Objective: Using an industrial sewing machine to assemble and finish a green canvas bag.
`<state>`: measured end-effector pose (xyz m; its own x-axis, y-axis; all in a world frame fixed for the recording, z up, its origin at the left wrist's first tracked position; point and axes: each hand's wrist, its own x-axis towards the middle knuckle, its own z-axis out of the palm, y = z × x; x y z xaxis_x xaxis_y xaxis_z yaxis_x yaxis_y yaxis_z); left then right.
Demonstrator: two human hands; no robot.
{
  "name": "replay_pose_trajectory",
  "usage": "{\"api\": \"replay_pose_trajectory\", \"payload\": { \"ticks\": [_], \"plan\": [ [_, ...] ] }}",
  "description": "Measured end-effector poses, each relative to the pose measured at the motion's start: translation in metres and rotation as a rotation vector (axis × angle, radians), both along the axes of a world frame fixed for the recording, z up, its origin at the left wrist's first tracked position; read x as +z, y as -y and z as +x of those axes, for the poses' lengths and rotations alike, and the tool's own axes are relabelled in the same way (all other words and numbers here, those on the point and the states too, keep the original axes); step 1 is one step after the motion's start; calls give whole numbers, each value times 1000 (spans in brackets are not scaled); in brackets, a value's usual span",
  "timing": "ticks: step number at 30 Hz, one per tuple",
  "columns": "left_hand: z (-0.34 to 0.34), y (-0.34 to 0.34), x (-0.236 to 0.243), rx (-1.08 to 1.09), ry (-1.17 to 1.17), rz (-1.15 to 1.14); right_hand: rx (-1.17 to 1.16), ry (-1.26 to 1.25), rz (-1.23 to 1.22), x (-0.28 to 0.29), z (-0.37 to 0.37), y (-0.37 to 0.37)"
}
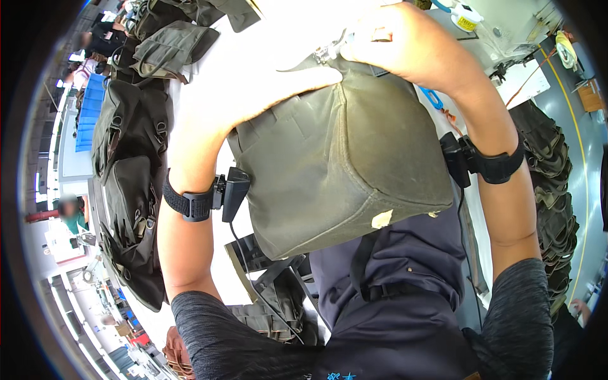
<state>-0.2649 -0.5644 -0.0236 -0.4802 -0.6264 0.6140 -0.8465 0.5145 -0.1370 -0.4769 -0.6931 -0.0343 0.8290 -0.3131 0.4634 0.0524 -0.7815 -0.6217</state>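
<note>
A dark olive bag (pixel 297 171) takes up the middle of the view, its seamed end panel turned toward me. Along its far edge, my left hand (pixel 272 85) grips with the thumb stretched toward the corner seam; strong glare washes out its other fingers. Curled at the far right edge of the bag, my right hand (pixel 392 41) has its fingers closed on the material, next to a small metal machine part (pixel 329 52) that looks like a sewing machine's presser foot. Light patches (pixel 382 219) mark the bag's near lower edge. Both wrists wear black straps.
More dark bags (pixel 130 120) are piled along the left, and a stack of them (pixel 548 190) stands at the right. A pale machine body (pixel 506 31) fills the upper right. Blue-handled snips (pixel 432 96) lie beside my right forearm. Blue bins (pixel 90 114) stand far left.
</note>
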Motion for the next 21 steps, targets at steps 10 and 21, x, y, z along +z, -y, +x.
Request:
{"api": "replay_pose_trajectory", "payload": {
  "ticks": [10,21],
  "plan": [
    [10,6,3,-13,-177,249,-62,-11,-12,-11,1,-2],
    [19,13,1,-18,-265,471,-141,-11,61,-13,2,-6]
  ]
}}
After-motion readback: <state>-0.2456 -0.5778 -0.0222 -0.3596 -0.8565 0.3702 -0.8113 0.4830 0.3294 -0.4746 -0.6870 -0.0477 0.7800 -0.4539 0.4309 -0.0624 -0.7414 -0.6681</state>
